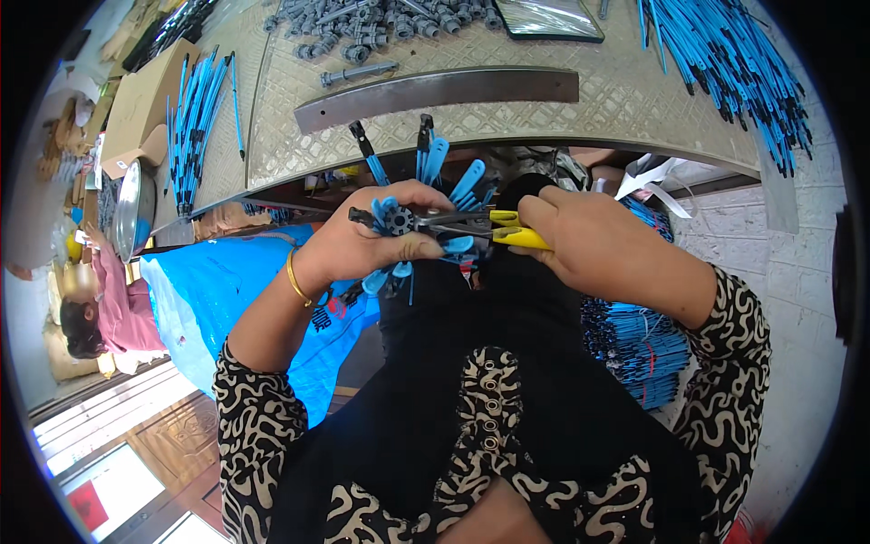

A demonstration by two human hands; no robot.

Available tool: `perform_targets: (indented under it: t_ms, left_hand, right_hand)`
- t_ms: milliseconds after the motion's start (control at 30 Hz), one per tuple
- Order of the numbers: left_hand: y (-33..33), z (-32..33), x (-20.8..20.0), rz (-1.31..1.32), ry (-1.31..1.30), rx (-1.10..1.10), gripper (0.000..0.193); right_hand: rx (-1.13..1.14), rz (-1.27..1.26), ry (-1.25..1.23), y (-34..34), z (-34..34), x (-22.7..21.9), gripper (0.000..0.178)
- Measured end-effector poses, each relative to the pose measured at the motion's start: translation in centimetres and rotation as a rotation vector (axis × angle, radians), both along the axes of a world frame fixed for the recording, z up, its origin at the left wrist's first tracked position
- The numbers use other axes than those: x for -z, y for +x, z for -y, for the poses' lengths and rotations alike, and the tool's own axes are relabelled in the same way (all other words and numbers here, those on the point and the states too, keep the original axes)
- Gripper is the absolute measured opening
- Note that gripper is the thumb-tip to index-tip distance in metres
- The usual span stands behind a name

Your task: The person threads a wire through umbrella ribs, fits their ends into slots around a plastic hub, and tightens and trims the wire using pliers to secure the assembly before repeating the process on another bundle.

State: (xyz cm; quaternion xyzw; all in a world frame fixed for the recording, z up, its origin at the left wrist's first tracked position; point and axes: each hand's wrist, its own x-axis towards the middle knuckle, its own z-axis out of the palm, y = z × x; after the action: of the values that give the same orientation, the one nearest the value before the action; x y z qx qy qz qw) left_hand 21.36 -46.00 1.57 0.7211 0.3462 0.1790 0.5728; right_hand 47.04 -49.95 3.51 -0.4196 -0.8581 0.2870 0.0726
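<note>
My left hand (349, 249), with a gold-coloured bangle at the wrist, is closed around a dark round hub (399, 220) with holes in its face. Blue arms (468, 179), some with black ends, fan out around the hub and between the fingers. My right hand (594, 234) grips pliers (524, 238) by their yellow handles. The metal jaws reach left to the hub, close to my left thumb; what they pinch, if anything, is too small to make out. Both hands are above my lap, just in front of the table edge.
On the patterned table (652, 118) lie a curved metal bar (439, 95), a heap of grey plastic parts (381, 27) and bundles of blue rods (725, 63). More blue rods (639, 354) are stacked low at right. A blue sack (240, 295) stands at left. Another person (118, 304) is farther left.
</note>
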Motion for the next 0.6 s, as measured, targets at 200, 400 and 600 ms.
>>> perform_targets:
  t_ms: [200,400,600]
  left_hand:
    - [-2.5,0.0,-1.1,0.092,-0.156,0.05,0.031]
    - [-4.8,-1.7,-2.3,0.135,0.226,-0.252,0.04]
    - [-11.8,-10.1,-12.2,-0.271,0.609,-0.587,0.051]
  right_hand:
    - [-0.08,-0.134,-0.084,2.4,-1.1,-0.6,0.024]
    - [0.697,-0.071,0.129,11.3,0.2,0.3,0.021]
    - [0.677,0.143,0.515,16.1,-5.2,3.6,0.022]
